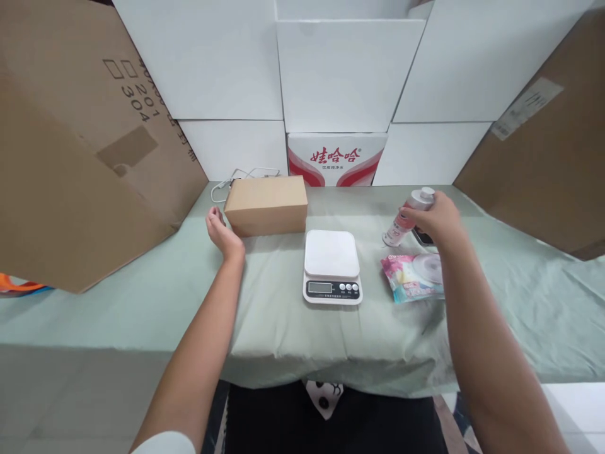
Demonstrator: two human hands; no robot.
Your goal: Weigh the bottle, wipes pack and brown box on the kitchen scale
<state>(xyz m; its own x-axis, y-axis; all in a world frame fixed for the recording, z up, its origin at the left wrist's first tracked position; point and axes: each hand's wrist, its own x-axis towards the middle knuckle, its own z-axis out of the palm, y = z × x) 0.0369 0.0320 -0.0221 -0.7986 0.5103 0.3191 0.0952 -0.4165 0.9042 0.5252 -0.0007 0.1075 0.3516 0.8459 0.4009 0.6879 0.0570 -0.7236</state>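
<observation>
My right hand (437, 221) grips a small white and pink bottle (405, 219), tilted, its base on the green cloth at the right. A pink and blue packet (412, 279) lies just in front of that hand. A white kitchen scale (331, 266) sits in the middle with its display toward me. My left hand (220, 231) rests near the left end of a brown cardboard box (266, 205), fingers loosely curled, holding nothing. A dark object is partly hidden behind my right hand.
A green cloth (142, 302) covers the table. Large brown cartons (80, 151) lean at left and right (543, 157). White boxes (345, 75) stack along the back, one with red print (336, 159). A white cable (236, 176) lies behind the cardboard box.
</observation>
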